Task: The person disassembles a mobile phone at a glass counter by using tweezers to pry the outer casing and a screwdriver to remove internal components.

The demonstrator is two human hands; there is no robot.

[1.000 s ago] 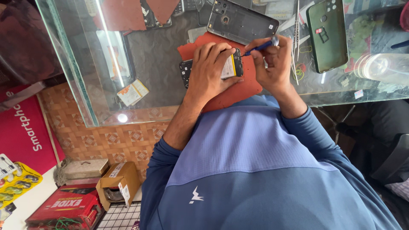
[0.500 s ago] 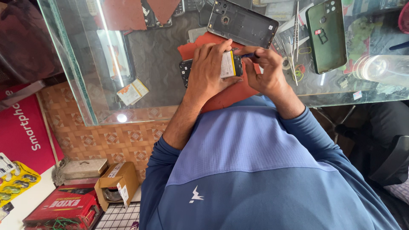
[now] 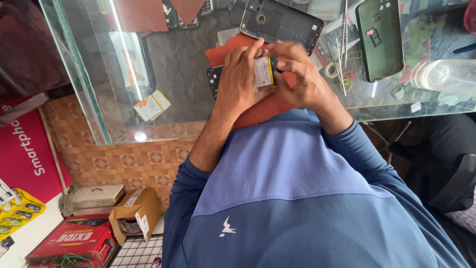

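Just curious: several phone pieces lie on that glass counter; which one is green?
The green back cover, lying alone at the counter's right, beyond the right hand. The frame above the hands is dark grey.

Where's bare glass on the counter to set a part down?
Free: the glass counter between the left hand and the counter's left edge. Crowded: right of the right hand, with tweezers, green phone and clear lid; the dark phone frame fills the space above.

Both forearms reach forward, blue sleeves pushed up — left hand [image 3: 241, 79] curled, fingers bent inward; right hand [image 3: 301, 79] meets it, fingertips pinched together — wrists angled toward each other.
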